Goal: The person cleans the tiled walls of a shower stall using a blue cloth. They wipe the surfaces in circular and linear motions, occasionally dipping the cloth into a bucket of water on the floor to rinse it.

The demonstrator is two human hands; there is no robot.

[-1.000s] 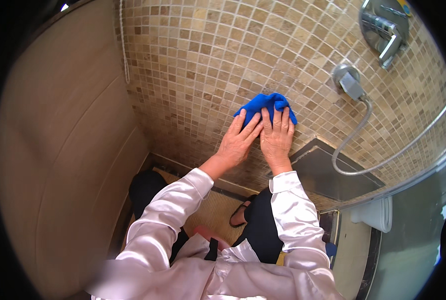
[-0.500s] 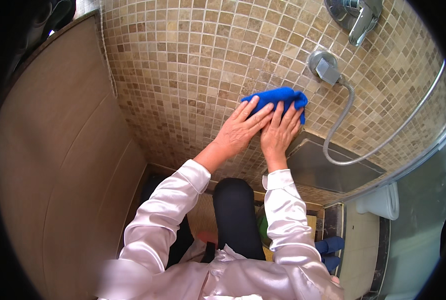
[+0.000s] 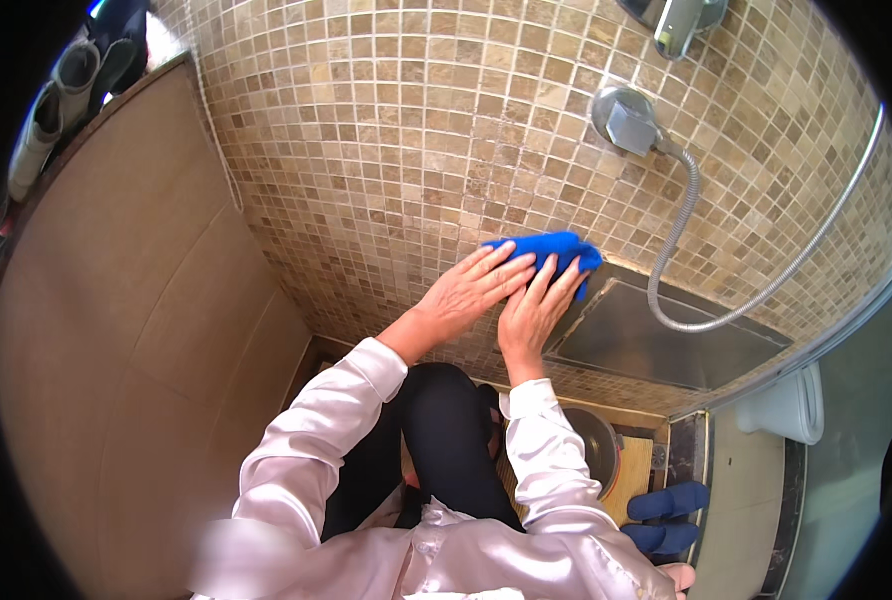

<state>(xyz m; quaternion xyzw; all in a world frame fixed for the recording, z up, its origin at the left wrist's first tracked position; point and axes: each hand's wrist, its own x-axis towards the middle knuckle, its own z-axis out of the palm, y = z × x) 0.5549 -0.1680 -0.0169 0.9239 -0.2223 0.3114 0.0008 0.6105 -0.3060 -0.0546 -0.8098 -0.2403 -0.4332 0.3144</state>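
A folded blue cloth (image 3: pixel 546 246) is pressed against the small-tiled wall (image 3: pixel 366 130) in front of me. My left hand (image 3: pixel 463 293) holds it from the left, fingers stretched across its lower edge. Beside it, my right hand (image 3: pixel 534 318) bears on the cloth's right part with fingers slightly bent. The fingertips of both hands lie on the cloth, and the hands touch each other. Part of the cloth is hidden beneath the fingers.
To the right are a chrome shower outlet (image 3: pixel 626 122), its metal hose (image 3: pixel 688 200) and a mixer lever (image 3: pixel 678 30). A metal panel (image 3: pixel 666 340) sits low on the wall. Below are a bucket (image 3: pixel 596 445), blue slippers (image 3: pixel 669 502) and a toilet (image 3: pixel 786 405). A brown partition (image 3: pixel 136 330) stands left.
Both hands and the blue cloth have moved down the wall, slightly left, staying together. My view has shifted, and the bucket by my right forearm now shows more.
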